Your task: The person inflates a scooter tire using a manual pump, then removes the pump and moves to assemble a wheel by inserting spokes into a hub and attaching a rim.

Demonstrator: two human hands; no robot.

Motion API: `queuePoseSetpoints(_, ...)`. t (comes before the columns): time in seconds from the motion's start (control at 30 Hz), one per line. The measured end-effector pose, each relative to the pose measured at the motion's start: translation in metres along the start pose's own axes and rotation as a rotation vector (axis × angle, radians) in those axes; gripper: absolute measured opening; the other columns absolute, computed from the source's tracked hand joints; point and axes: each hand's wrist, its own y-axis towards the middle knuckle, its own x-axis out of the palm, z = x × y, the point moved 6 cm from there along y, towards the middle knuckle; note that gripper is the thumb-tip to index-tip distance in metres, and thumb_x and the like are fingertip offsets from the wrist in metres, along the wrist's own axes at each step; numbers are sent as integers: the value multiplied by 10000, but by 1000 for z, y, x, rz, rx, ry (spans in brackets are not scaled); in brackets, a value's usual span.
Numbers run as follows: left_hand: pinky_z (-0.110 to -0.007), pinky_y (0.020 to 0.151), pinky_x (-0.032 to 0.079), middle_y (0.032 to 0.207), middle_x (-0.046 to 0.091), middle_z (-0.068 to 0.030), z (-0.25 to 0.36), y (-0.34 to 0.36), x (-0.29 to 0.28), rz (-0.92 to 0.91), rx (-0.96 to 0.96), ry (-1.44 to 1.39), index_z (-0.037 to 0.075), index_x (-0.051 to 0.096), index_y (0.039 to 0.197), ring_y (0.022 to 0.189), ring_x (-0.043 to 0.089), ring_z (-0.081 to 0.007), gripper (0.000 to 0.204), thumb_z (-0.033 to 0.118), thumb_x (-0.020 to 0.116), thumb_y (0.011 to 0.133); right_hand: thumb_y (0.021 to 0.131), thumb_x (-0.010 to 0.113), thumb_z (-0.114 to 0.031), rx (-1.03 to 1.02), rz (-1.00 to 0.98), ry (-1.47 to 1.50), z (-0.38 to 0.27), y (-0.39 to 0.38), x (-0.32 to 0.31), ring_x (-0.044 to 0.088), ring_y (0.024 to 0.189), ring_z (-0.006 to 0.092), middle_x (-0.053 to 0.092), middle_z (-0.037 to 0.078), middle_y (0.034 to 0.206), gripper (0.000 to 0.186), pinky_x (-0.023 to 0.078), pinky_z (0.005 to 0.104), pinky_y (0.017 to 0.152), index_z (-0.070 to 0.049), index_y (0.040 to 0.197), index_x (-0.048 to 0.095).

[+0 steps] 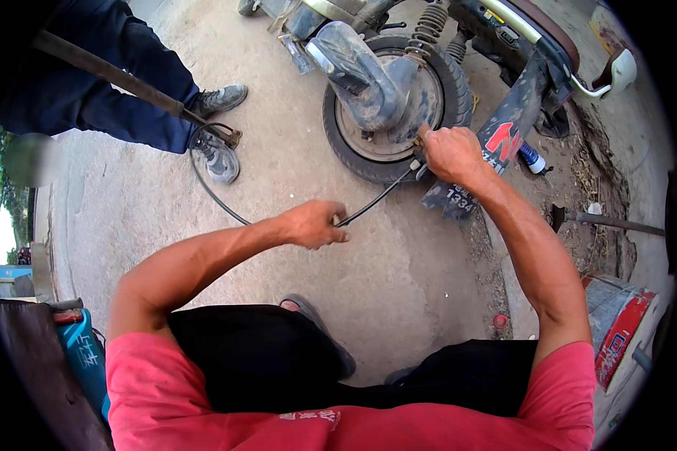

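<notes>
A thin black hose (380,200) runs from my left hand (316,224) up to the scooter's wheel (390,168). My left hand is curled loosely around the hose, thumb and forefinger slightly apart. At the lower right of the wheel, my right hand (453,154) pinches the hose's end fitting (419,161) against the rim; my fingers partly hide it. Beyond my left forearm the hose curves up to the foot of a long metal pole (113,75). The scooter's grey mudguard (459,197) hangs just below my right wrist.
Another person in navy trousers (147,90) stands at the left. A blue-and-white tube (532,159) lies right of the mudguard. A metal bar (613,221) and a red-and-grey drum (617,331) are at the right. A teal case (83,357) stands lower left.
</notes>
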Motion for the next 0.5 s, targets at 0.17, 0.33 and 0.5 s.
queuePoseSetpoints(0.17,-432,667,529,859,675,-188,-16,1,7,141,152,511,30,666,1011,784,681,-323,216,214,604,917,853,496,-116,-9,-8,-20,-6,5,3,706,810,395,704,234,813,210,548,494,738,-7,936,656)
queuePoseSetpoints(0.33,-508,718,509,824,628,-163,21,4,-32,457,320,820,43,649,860,819,671,-347,98,113,582,850,844,502,-113,11,13,-25,-5,4,2,706,799,395,703,231,807,201,550,494,726,-9,915,659)
queuePoseSetpoints(0.5,-426,712,464,802,581,-102,42,-1,-45,612,494,983,85,634,801,768,634,-286,45,87,589,800,839,505,-113,6,21,-42,-7,4,0,708,780,388,699,230,792,194,552,486,709,-10,901,658)
